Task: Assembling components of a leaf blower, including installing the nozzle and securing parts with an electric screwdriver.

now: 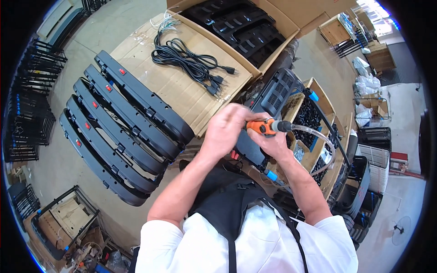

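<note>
My right hand [273, 144] is wrapped around an orange and black air screwdriver [263, 127], held roughly level. A clear air hose [328, 144] curves from its back end to the right and down. Close against the front of the tool is my left hand [226, 129], slightly blurred, its fingers curled together. Whatever is between those fingers, if anything, stays hidden, as does the tool's tip. Beyond and below both hands lies a black plastic housing [276, 93] with vent slots, partly covered by my hands.
Black cords with plugs [186, 59] lie on a cardboard surface [136, 45]. To the left stand several curved black panels [132, 98] with red switches. An open carton [291, 38] holds black plastic parts. At right, a divided wooden bin [325, 98] contains small black parts and screws.
</note>
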{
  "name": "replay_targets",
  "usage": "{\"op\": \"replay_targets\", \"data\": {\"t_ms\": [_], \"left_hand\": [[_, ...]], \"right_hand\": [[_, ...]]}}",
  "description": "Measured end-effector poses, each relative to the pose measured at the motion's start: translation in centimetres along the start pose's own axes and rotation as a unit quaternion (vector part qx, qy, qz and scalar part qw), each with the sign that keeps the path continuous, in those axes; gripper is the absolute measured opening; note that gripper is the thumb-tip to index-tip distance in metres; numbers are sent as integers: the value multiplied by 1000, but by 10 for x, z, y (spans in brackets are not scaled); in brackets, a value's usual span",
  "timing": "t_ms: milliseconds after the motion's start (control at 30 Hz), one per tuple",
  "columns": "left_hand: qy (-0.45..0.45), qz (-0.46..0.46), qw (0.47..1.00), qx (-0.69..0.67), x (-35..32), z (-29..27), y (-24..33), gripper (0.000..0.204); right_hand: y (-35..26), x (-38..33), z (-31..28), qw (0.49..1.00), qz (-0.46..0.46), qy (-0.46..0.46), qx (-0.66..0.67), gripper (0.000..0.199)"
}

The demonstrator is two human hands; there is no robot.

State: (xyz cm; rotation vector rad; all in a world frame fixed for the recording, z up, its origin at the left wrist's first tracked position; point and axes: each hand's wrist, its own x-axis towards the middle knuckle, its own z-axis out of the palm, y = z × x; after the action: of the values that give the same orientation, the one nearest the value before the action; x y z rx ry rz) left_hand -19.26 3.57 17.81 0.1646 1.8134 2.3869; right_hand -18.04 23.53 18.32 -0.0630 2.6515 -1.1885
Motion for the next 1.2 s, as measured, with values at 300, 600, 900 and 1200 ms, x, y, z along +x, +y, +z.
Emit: {"op": "replay_targets", "data": {"t_ms": [300, 600, 900, 1200], "left_hand": [[117, -370, 829, -403, -93, -2, -88, 22], [-26, -369, 876, -309, -91, -1, -96, 23], [-30, -403, 859, -314, -93, 14, -89, 21], [-57, -381, 877, -286, -74, 77, -94, 21]], "right_hand": [[17, -4, 10, 985, -101, 30, 135, 31], [12, -3, 7, 986, -85, 19, 139, 46], [-4, -34, -29, 966, -67, 99, 229, 46], [52, -96, -110, 899, -66, 171, 397, 50]]}}
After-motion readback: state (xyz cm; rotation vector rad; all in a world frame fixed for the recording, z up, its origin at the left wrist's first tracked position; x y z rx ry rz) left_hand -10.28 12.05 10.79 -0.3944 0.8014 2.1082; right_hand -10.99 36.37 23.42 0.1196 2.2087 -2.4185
